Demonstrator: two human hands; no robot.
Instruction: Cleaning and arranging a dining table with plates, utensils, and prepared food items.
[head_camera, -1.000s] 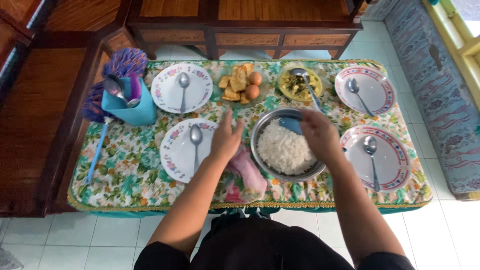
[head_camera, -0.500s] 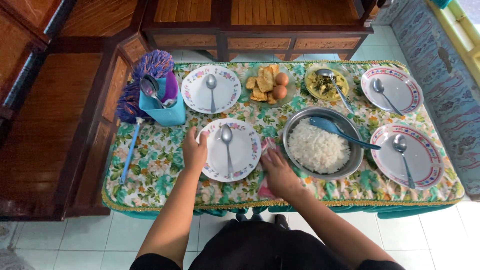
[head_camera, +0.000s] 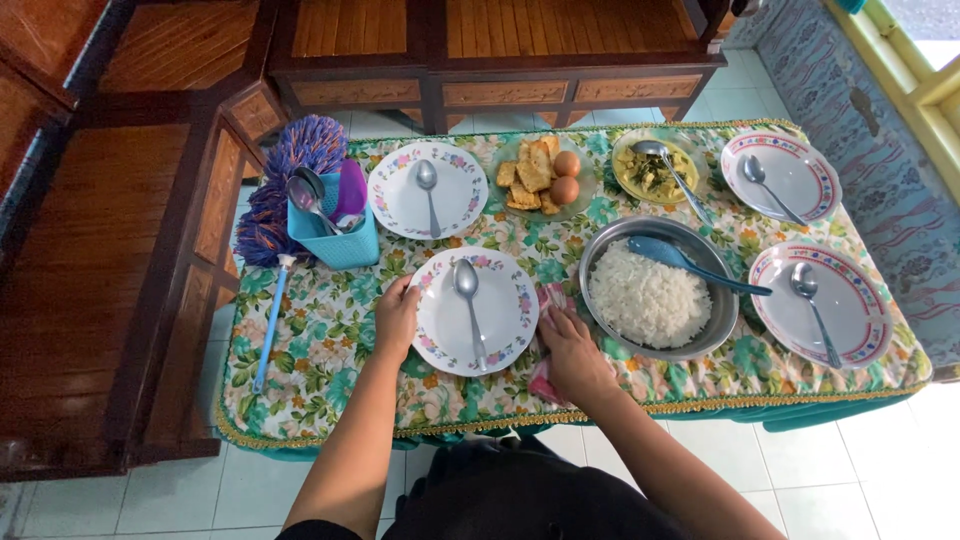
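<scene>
Left hand (head_camera: 397, 318) rests at the left rim of the near floral plate (head_camera: 500, 320), fingers curled against the edge; whether the grip closes on the rim cannot be told. A spoon (head_camera: 468, 300) lies lengthwise on that plate. Right hand (head_camera: 572, 352) lies flat on a pink cloth (head_camera: 552, 298), fingers pressed together, pinching nothing. The cloth sits between the plate and the steel rice bowl (head_camera: 712, 330), touching both or nearly so.

The rice bowl holds white rice and a blue scoop (head_camera: 690, 263). All stand on a table (head_camera: 310, 350) under a flowered covering. Far side, left to right: blue utensil holder (head_camera: 345, 240) with a purple duster (head_camera: 290, 175) behind it, a second floral plate (head_camera: 400, 190), a dish of fried pieces and eggs (head_camera: 540, 175), a vegetable bowl (head_camera: 655, 168). Two red-rimmed plates (head_camera: 850, 320) with spoons sit at right.
</scene>
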